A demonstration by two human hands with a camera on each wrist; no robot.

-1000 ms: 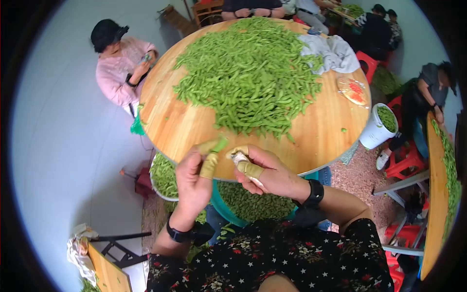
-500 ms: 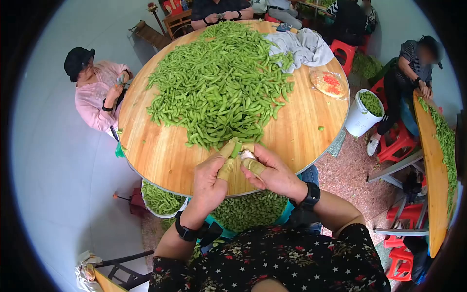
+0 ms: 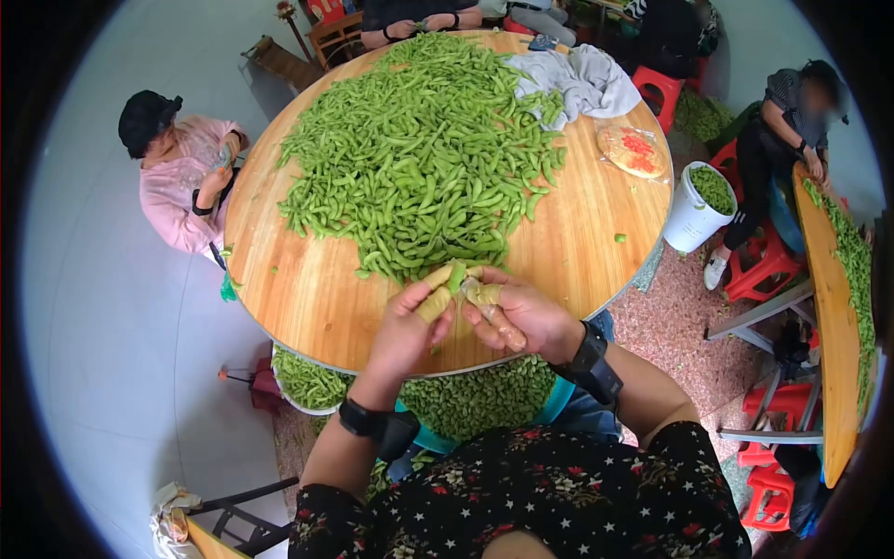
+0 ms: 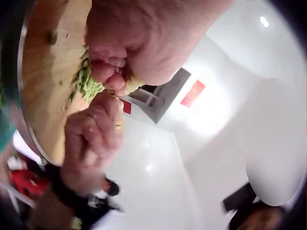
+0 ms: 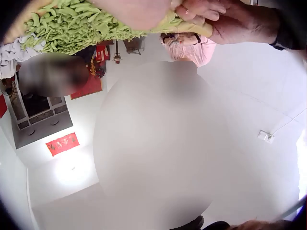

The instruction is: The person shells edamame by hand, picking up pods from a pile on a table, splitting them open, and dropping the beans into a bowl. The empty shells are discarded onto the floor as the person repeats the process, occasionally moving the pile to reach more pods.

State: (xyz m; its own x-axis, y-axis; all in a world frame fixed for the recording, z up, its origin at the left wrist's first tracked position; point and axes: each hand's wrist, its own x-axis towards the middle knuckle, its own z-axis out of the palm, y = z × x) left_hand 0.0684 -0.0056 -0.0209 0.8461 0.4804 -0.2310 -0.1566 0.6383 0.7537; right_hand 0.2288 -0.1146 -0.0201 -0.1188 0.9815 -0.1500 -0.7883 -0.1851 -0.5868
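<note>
Over the near edge of the round wooden table (image 3: 307,312), both hands meet at their fingertips. My left hand (image 3: 406,315) pinches a green soybean pod (image 3: 456,278) upright between thumb and forefinger, both in yellowish finger covers. Fingers curled, my right hand (image 3: 533,317) grips a small pale narrow object (image 3: 469,285), its tip right beside the pod; I cannot tell what kind it is. Just beyond the hands spreads a large heap of soybean pods (image 3: 419,168). In the left wrist view the fingers hide what they hold.
Below the near edge stand a teal tub (image 3: 561,399) of shelled beans and a white basin (image 3: 321,410) of pods. A grey cloth (image 3: 596,84) and a wrapped flat round item (image 3: 633,152) lie at the right. A white bucket (image 3: 689,219) stands beyond. Other people sit around.
My hands have come together, the pale object's tip now close beside the pod. The head view has shifted, so the table sits further left and lower than a second ago.
</note>
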